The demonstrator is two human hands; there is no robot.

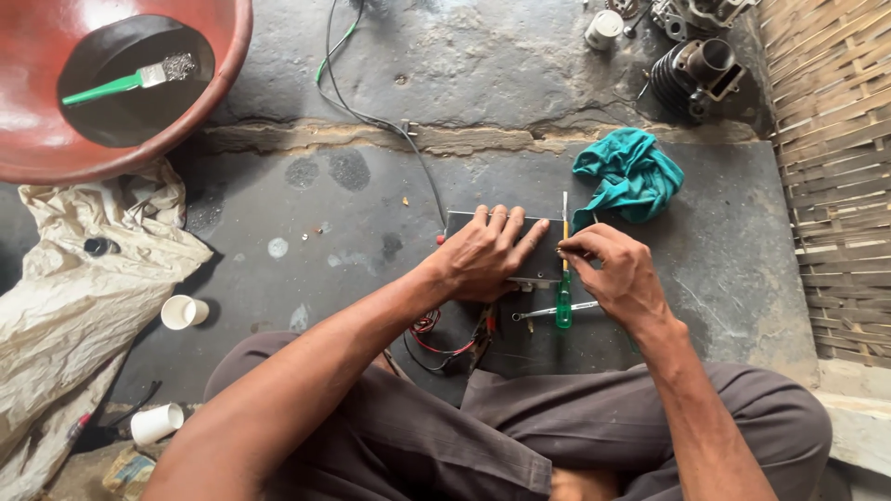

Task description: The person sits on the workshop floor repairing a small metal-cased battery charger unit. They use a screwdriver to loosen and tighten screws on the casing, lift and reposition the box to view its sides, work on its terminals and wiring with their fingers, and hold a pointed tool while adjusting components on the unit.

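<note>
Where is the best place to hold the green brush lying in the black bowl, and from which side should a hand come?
Grip the green brush by its long handle, coming from above. The handle lies nearly flat across the black bowl, pointing left, free of the walls; the bristle head at the right end is short and probably dirty.
</note>
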